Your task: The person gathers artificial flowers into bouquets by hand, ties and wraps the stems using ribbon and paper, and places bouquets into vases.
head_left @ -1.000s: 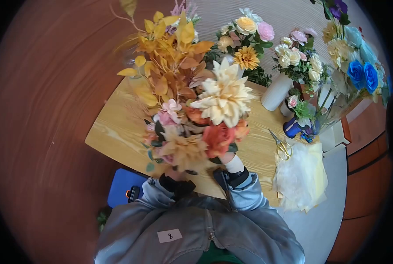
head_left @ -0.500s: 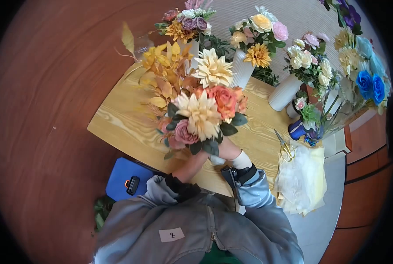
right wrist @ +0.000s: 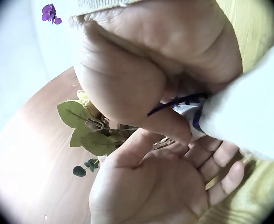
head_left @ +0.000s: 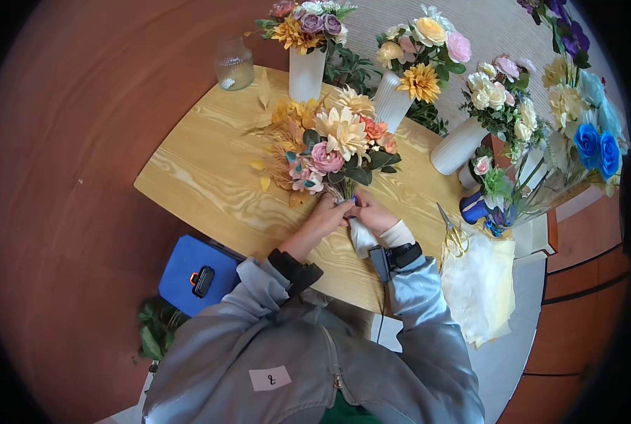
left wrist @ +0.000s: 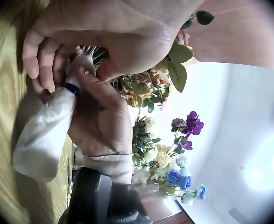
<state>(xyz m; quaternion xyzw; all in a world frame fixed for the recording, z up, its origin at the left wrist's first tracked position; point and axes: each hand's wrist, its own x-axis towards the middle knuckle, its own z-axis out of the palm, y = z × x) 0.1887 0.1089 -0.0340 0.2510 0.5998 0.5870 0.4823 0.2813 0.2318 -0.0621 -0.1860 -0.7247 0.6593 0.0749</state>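
Observation:
A bouquet of cream, pink and orange flowers (head_left: 345, 133) with yellow leaves lies over the table, its stem end in white wrapping (head_left: 361, 237). My left hand (head_left: 327, 214) curls around the bound neck; its palm (right wrist: 148, 189) shows in the right wrist view. From the other side my right hand (head_left: 373, 214) pinches at the neck, its thumb against the wrapping in the left wrist view. A dark blue-purple ribbon (left wrist: 71, 88) circles the wrapping, and one ribbon end (right wrist: 174, 101) runs out by the right fingers. The fingertips are partly hidden.
White vases (head_left: 306, 74) of flowers line the table's far side, with a glass jar (head_left: 235, 69) at far left. Gold scissors (head_left: 455, 237), a blue ribbon roll (head_left: 473, 208) and wrapping sheets (head_left: 481, 283) lie at right. A blue stool (head_left: 188, 279) stands below left.
The bouquet has been lowered and tilted away, its flowers now over the middle of the table. Both hands have moved forward to its neck, and the white wrapping has come into view.

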